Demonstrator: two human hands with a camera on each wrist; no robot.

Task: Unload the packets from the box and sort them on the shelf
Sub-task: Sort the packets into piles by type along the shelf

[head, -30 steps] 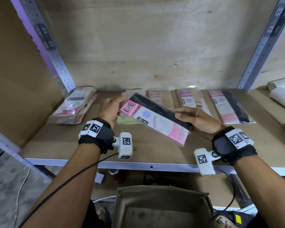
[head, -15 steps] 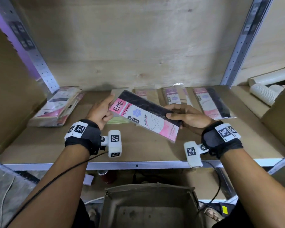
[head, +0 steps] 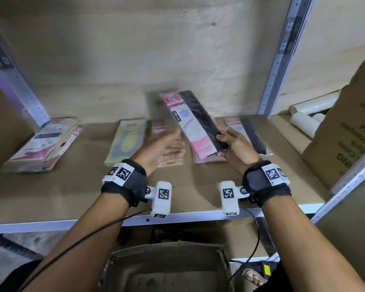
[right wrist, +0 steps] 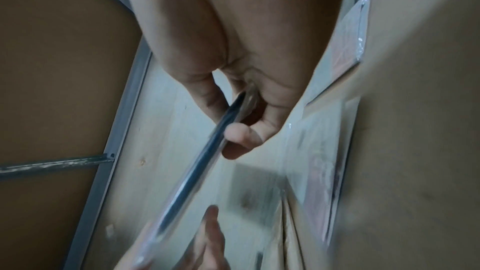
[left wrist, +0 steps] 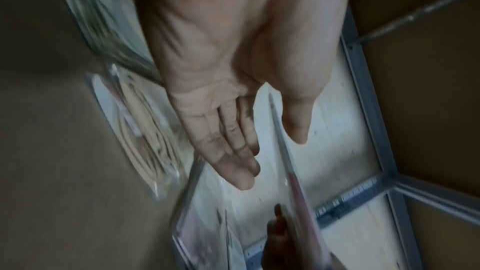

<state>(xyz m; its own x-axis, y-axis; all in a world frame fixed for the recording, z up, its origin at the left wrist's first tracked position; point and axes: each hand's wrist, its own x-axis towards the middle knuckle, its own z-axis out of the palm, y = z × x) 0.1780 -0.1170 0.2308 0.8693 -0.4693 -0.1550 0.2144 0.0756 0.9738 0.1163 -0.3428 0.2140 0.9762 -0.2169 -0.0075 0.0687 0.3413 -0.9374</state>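
While the right hand [head: 236, 147] pinches its near end, the black-and-pink packet [head: 193, 123] stands tilted above the shelf [head: 198, 182], long axis running from 5 to 11 o'clock. Left hand [head: 163, 148]: released, fingers straight, just beside at 9 o'clock. Right hand nearer.

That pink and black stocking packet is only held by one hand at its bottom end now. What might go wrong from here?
Two things, I would guess.

1. The right hand pinches only the lower end of the pink and black stocking packet, while the left hand is open beside it, so the slippery packet could tip or slide out.

2. Flat packets lie close together on the wooden shelf board; setting this one down could cover the pink packet under it or nudge the black packet on the right, muddling the sorting.
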